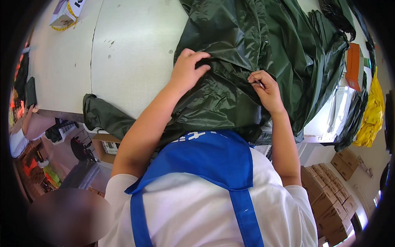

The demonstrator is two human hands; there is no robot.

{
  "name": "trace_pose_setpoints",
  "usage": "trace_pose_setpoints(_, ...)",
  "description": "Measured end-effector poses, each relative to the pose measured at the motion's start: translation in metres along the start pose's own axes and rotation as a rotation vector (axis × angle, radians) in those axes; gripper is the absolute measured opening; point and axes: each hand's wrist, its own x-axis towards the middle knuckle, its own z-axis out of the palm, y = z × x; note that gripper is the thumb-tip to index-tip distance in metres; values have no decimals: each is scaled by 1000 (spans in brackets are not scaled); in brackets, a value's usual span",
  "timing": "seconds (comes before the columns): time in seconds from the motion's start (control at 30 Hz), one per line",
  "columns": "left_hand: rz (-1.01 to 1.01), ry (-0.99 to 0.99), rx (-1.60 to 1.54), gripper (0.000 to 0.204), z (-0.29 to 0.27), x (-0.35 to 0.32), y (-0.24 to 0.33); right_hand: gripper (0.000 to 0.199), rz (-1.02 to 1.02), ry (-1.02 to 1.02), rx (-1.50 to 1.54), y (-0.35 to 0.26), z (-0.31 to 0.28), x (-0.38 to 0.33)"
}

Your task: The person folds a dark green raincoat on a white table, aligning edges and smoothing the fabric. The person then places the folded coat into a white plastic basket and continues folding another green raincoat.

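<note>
A dark green, shiny waterproof garment [222, 92] lies bunched and creased over the near edge of the table, spreading away from me. My left hand [190, 69] rests on its left side, thumb and forefinger apart, with green fabric beneath them. On the garment's right, near a seam, my right hand [265, 87] is closed around a small, slim metal tool [259, 83]. Its exact kind is mostly hidden by my fingers. A sleeve-like green piece [105, 113] stretches left along the table edge.
The white table [131, 53] has a seam. A box with yellow measuring tape [68, 16] sits far left. To the right are an orange box [353, 66] and hanging yellow material [372, 111]. Cardboard boxes [329, 197] are stacked lower right. Another person [35, 123] is at left.
</note>
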Motion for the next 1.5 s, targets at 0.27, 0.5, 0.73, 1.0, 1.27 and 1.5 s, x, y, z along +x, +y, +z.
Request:
trace_pose_setpoints(0.27, -80, -200, -36, 31, -20, 6, 35, 23, -185, 166, -100, -26, 1, -20)
trace_pose_setpoints(0.5, 221, 46, -32, 26, -38, -24, 48, 20, -197, 388, -142, -27, 7, -40)
trace_pose_setpoints(0.73, 537, 288, 64, 34, -32, -43, 52, 11, 126, 512, 753, -20, 27, -49)
trace_pose_setpoints(1.0, 588, 223, 47, 24, -42, -40, 63, 20, 246, 398, 1131, -29, 13, -45)
trace_pose_setpoints(1.27, -161, 13, 216, 22, -87, -2, 36, 44, 244, 531, -185, -15, -68, 22)
trace_pose_setpoints(1.5, -444, -421, 919, 30, -135, -38, -36, 88, 620, 846, -757, 50, -170, 27)
